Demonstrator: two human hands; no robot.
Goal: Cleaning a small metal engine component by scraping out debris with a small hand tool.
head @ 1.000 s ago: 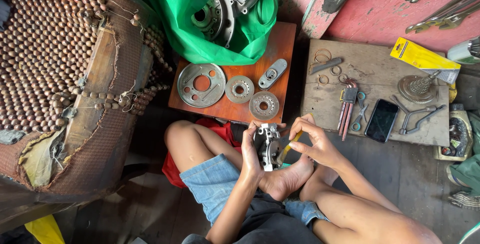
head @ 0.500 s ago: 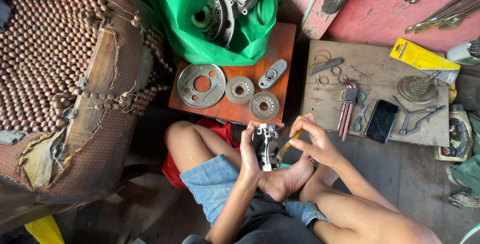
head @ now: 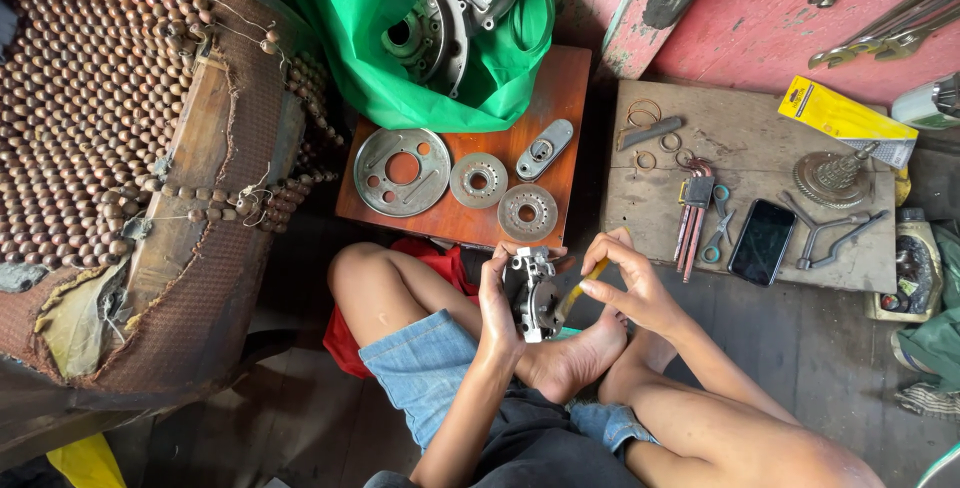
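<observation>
Your left hand (head: 500, 298) wraps its fingers around a small grey metal engine part (head: 532, 293), holding it upright just above your crossed bare feet, while your right hand (head: 628, 283) pinches a yellow-handled tool (head: 580, 290) and sets its tip against the part's right side; the tip itself is too small to make out, so it may be a screwdriver. You sit on a dark wooden floor in denim shorts, knees spread. Just ahead of the part lies an orange-brown wooden board (head: 560, 98) carrying a large round metal plate (head: 402, 171), two smaller toothed discs (head: 478, 179) (head: 527, 212) and an oblong metal cover (head: 545, 148). A green bag (head: 370, 38) holding bigger engine casings rests on the board's far end. To your right, a weathered grey board (head: 780, 133) bears loose rings, a set of red hex keys (head: 693, 210), small scissors (head: 717, 228), a black phone (head: 761, 241) and a T-shaped wrench (head: 830, 230). Spanners (head: 870, 8) lie on the pink surface beyond. A worn beaded seat cover (head: 90, 118) fills the left.
</observation>
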